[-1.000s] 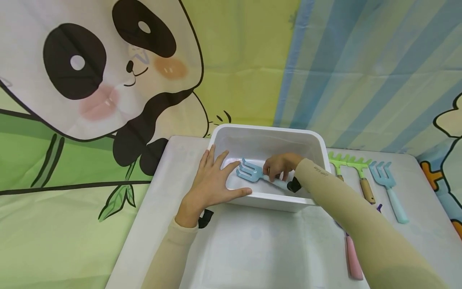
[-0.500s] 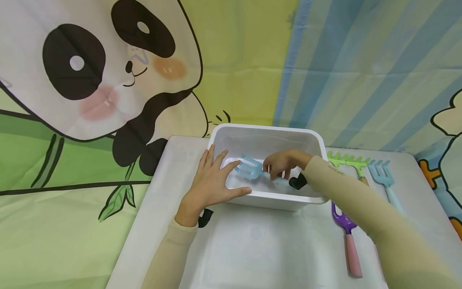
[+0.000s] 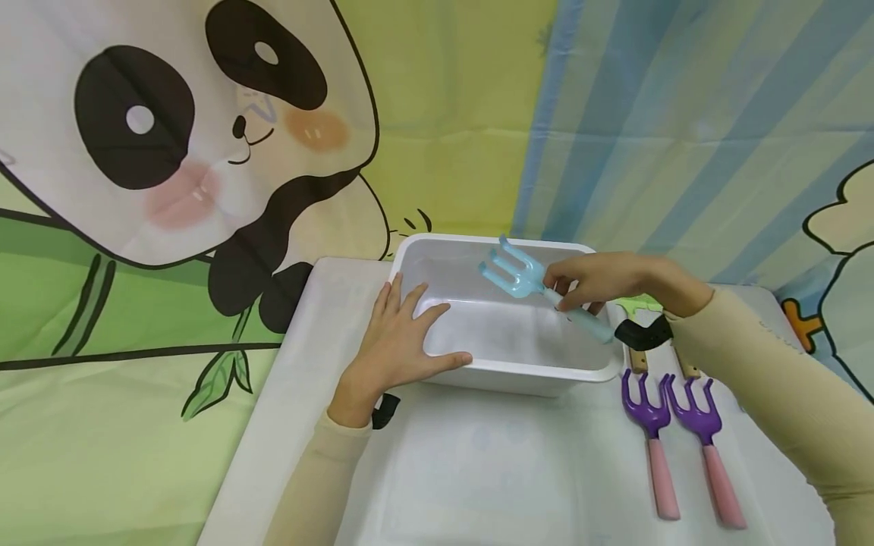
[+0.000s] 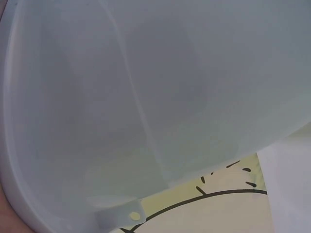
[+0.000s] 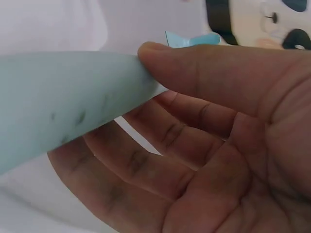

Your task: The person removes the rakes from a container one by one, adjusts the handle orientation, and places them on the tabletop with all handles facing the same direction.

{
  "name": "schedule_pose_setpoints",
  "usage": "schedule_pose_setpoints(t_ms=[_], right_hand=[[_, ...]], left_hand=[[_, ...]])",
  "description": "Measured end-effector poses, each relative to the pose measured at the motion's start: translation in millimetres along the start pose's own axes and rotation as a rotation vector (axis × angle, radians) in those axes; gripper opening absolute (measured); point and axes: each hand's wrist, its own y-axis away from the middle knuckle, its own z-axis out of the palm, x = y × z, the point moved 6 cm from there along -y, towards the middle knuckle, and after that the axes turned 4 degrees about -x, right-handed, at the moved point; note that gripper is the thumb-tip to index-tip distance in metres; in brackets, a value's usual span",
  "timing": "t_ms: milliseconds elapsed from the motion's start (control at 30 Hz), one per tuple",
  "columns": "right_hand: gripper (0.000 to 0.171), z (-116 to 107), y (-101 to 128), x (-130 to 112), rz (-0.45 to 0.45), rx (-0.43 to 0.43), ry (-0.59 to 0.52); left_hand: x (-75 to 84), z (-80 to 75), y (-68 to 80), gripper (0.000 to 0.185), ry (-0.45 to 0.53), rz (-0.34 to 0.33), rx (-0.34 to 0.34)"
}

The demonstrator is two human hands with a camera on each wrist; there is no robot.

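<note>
My right hand (image 3: 592, 282) pinches the pale blue handle (image 5: 63, 104) of a light blue toy garden fork (image 3: 519, 278), holding it above the right part of the white plastic tub (image 3: 508, 373), tines pointing left and up. In the right wrist view the thumb (image 5: 214, 70) presses the handle against the fingers. My left hand (image 3: 399, 341) lies flat with straight fingers over the tub's near left corner. The left wrist view is filled by the tub's pale wall (image 4: 146, 107).
Two purple forks with pink handles (image 3: 683, 440) lie on the white table right of the tub. Green rakes with wooden handles (image 3: 638, 356) sit partly behind my right wrist. A panda and striped cloth backdrop hangs behind.
My right hand has lifted the blue fork from the tub's floor up and to the right, above the rim. The left hand has stayed on the tub's corner.
</note>
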Motion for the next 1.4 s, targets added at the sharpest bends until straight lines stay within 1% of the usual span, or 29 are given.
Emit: schedule_pose_setpoints(t_ms=[200,400,500,667,800,900,1033,1133,1233,1400], right_hand=[[0.027,-9,27,-7,-0.054,0.048,0.008],[0.030,-9,55,4,-0.062,0.087,-0.003],[0.030,-6,66,15,-0.063,0.102,-0.027],[0.033,3,85,38,-0.091,0.141,-0.056],[0.031,15,99,62,-0.141,0.185,-0.076],[0.030,26,109,84,-0.150,0.224,-0.089],[0.038,40,119,121,-0.047,0.289,-0.127],[0.048,52,126,151,0.039,0.331,-0.170],[0.054,66,134,179,0.089,0.361,-0.214],[0.052,80,149,223,0.162,0.402,-0.268]], left_hand=[[0.0,1.4,-1.3,0.096,0.003,0.003,-0.004],[0.4,2.6,-2.7,0.096,-0.001,0.002,-0.017],[0.6,2.3,-2.8,0.096,-0.006,0.000,-0.020],[1.8,2.6,-2.9,0.096,0.003,0.003,-0.026],[2.2,3.2,-3.0,0.096,0.002,0.004,-0.029],[2.1,3.6,-3.2,0.096,-0.008,0.005,-0.027],[1.4,4.0,-2.8,0.096,-0.009,0.006,-0.019],[1.2,3.7,-1.6,0.096,-0.004,0.007,-0.015],[1.4,3.2,-0.7,0.096,-0.001,0.013,-0.012],[0.6,3.0,0.7,0.096,-0.007,0.018,0.002]])
